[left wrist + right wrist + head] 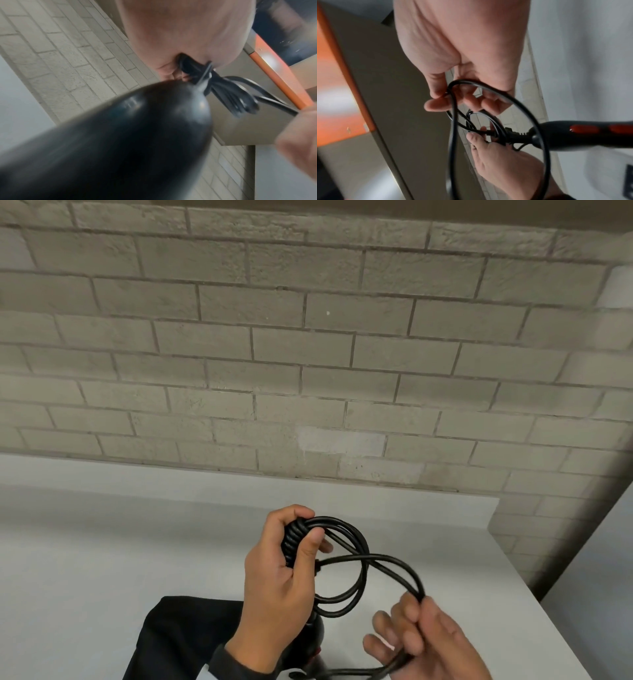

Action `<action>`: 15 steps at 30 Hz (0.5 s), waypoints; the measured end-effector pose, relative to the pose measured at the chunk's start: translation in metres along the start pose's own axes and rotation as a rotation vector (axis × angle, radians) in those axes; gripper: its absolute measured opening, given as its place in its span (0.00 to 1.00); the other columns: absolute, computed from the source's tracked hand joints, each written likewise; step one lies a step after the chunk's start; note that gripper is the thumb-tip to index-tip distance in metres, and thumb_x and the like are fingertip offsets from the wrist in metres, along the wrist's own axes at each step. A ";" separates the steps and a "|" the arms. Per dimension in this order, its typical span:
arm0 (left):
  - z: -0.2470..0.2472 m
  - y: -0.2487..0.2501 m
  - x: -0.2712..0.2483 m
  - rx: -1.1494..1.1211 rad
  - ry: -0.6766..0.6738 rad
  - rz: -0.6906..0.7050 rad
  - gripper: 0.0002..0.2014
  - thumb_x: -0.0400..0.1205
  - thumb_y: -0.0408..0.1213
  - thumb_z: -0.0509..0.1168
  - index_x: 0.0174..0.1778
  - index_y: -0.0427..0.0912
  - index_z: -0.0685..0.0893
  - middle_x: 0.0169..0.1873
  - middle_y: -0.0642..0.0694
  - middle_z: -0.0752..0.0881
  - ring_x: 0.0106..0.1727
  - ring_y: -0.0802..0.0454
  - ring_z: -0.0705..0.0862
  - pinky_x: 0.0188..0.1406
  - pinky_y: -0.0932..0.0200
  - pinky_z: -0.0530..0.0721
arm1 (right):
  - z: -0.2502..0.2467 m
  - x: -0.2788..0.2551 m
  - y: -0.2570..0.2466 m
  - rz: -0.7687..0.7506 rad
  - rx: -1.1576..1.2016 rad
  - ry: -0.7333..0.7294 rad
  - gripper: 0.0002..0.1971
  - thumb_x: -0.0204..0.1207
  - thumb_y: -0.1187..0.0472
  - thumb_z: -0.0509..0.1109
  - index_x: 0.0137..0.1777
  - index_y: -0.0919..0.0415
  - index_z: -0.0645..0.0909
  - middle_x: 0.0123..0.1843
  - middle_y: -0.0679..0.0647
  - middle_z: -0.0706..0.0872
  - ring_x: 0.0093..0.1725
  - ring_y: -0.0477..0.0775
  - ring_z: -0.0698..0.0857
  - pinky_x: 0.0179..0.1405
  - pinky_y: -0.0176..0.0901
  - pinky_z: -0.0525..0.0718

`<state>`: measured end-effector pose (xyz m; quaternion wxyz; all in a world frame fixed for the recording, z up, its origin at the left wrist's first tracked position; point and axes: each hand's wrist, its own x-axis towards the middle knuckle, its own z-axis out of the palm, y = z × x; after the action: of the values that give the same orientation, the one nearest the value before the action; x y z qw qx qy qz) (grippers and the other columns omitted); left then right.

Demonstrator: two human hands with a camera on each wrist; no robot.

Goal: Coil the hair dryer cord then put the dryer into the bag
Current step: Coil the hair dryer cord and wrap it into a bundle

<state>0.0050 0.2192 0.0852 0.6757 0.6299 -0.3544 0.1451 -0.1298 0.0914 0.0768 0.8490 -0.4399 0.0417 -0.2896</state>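
My left hand (pixel 291 556) grips a bundle of black cord coils (pixel 295 537) above the white table (pixel 102 542). Several cord loops (pixel 346 570) hang from that fist. My right hand (pixel 418 635) pinches the far end of a fresh loop (pixel 416 583) between thumb and fingers, lower right of the left hand. The black hair dryer (pixel 317 635) hangs below the left hand, mostly hidden; its handle with red buttons (pixel 585 129) shows in the right wrist view and its dark body (pixel 106 142) fills the left wrist view. A black bag (pixel 178 635) lies flat near the table's front edge.
A grey brick wall (pixel 308 354) rises right behind the table. The table's right edge (pixel 534 604) drops off close to my right hand. An orange-edged panel (pixel 281 75) appears in the wrist views.
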 end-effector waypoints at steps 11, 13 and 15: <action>-0.010 0.000 0.005 -0.098 0.039 -0.110 0.03 0.84 0.43 0.64 0.52 0.53 0.79 0.28 0.44 0.88 0.29 0.47 0.90 0.33 0.62 0.87 | -0.057 0.007 -0.013 -0.179 -0.798 -0.125 0.18 0.74 0.42 0.65 0.49 0.51 0.91 0.48 0.56 0.92 0.48 0.54 0.89 0.51 0.39 0.84; -0.008 0.001 0.005 -0.105 0.027 -0.112 0.07 0.80 0.41 0.64 0.53 0.49 0.79 0.31 0.45 0.88 0.31 0.49 0.90 0.35 0.62 0.88 | -0.075 0.006 -0.012 -0.179 -0.587 -0.116 0.25 0.72 0.40 0.72 0.52 0.63 0.90 0.53 0.67 0.90 0.57 0.62 0.88 0.60 0.52 0.85; -0.006 0.000 0.005 -0.106 0.050 -0.117 0.07 0.79 0.41 0.64 0.53 0.48 0.79 0.32 0.45 0.87 0.31 0.49 0.90 0.37 0.61 0.89 | -0.090 0.010 -0.012 -0.230 -0.006 -0.284 0.23 0.86 0.59 0.61 0.61 0.87 0.73 0.64 0.89 0.73 0.70 0.84 0.72 0.75 0.76 0.62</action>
<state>0.0102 0.2241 0.0889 0.7240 0.6090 -0.3074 0.1021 -0.1559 0.0159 0.0333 0.8064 -0.4810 -0.1284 -0.3193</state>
